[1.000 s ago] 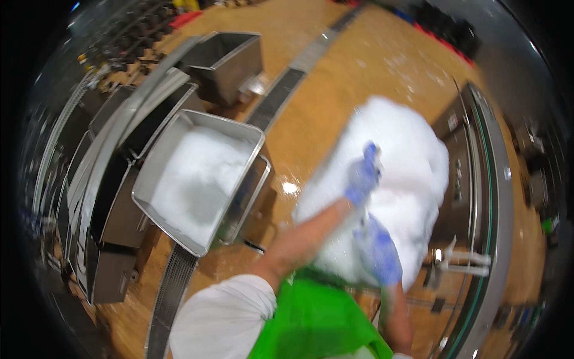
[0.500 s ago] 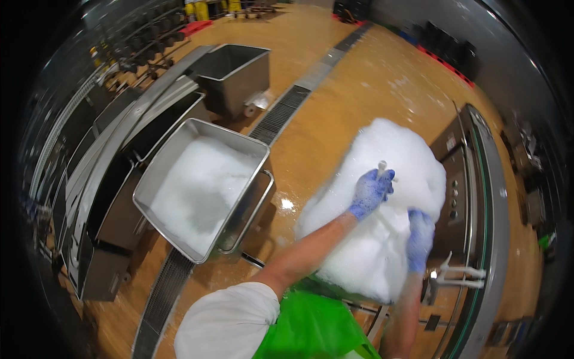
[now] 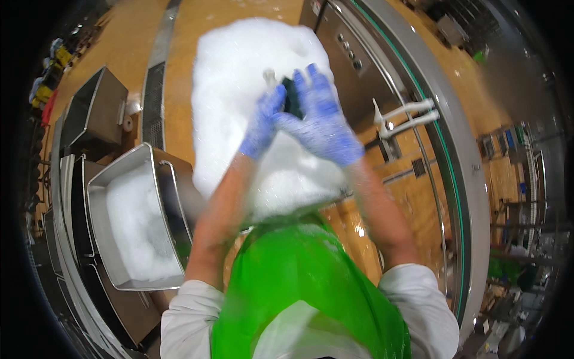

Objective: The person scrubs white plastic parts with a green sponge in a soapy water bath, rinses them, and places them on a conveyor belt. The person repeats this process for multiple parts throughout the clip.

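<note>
dark green pad (image 3: pixel 292 99): between the hands, over the foam (image 3: pixel 230 78), partly covered
right hand (image 3: pixel 320 116): fingers spread apart, right beside the pad
left hand (image 3: pixel 262 124): kinda blurry, can't tell if fingers are clamped on anything
pale knob (image 3: pixel 269 76): pokes up, rest buried
foam edges: steel cabinet (image 3: pixel 366 84) close on the right, floor strip (image 3: pixel 180 90) left
under the foam: mostly hidden

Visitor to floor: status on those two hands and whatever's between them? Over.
Left hand by pale piece, grip unclear. Right hand outstretched beside dark pad. Foam piled around, hiding what's underneath.
</note>
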Action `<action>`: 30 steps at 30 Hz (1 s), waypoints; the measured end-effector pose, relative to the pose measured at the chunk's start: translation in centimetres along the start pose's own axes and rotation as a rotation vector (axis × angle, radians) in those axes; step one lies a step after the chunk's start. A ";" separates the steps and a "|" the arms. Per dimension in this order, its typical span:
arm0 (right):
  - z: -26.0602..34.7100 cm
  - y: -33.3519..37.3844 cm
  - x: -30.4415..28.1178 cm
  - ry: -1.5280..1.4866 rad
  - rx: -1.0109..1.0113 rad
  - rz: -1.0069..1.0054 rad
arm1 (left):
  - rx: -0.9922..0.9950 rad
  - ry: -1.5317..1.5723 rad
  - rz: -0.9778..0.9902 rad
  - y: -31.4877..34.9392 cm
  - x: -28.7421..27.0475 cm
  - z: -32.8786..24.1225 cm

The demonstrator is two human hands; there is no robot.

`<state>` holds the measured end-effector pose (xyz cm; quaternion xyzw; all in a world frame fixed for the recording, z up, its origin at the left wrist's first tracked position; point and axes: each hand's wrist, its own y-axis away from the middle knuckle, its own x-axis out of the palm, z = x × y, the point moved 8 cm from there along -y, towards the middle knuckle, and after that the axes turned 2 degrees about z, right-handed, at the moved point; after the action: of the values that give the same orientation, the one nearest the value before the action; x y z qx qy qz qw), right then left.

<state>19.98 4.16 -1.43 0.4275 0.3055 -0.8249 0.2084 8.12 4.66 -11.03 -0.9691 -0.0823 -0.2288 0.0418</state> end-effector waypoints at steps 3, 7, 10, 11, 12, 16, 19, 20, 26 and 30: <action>-5.5 5.7 -5.7 -0.289 0.388 0.029 | -0.045 -0.389 -0.186 1.6 -2.0 -2.1; -11.7 16.0 -13.6 -0.438 0.720 -0.124 | 0.386 -0.830 -0.143 0.6 -3.2 -3.0; -9.1 20.2 -22.1 -0.436 0.646 -0.522 | 0.716 -1.577 -0.093 1.5 -0.2 -4.4; -7.3 19.8 -23.9 -0.528 0.316 -0.454 | 0.898 -1.744 -0.047 1.9 -0.3 -4.0; -7.2 19.9 -24.4 -0.702 0.209 -0.308 | 0.835 -1.777 -0.050 2.0 -1.7 -3.8; -17.9 28.2 -11.2 -0.501 0.623 0.115 | 0.393 -1.533 -0.121 -0.3 -2.5 -2.3; -27.7 45.3 7.6 -0.130 1.042 0.698 | 0.247 -1.395 -0.156 0.3 -3.9 -1.1; -27.9 51.4 10.9 -0.095 1.139 0.860 | 0.236 -1.372 -0.169 -0.3 -4.0 -1.3; -21.6 68.5 13.5 -0.748 1.818 0.720 | 0.220 -1.335 -0.145 -1.0 -5.5 -0.1; -13.2 69.1 13.3 -1.571 1.934 0.409 | 0.484 -1.934 0.133 -0.8 -5.8 0.2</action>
<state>62.13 -38.10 -40.99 -0.1600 -0.6989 -0.6946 0.0595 2.95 4.67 -13.79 -0.7069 -0.0708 0.6840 0.1657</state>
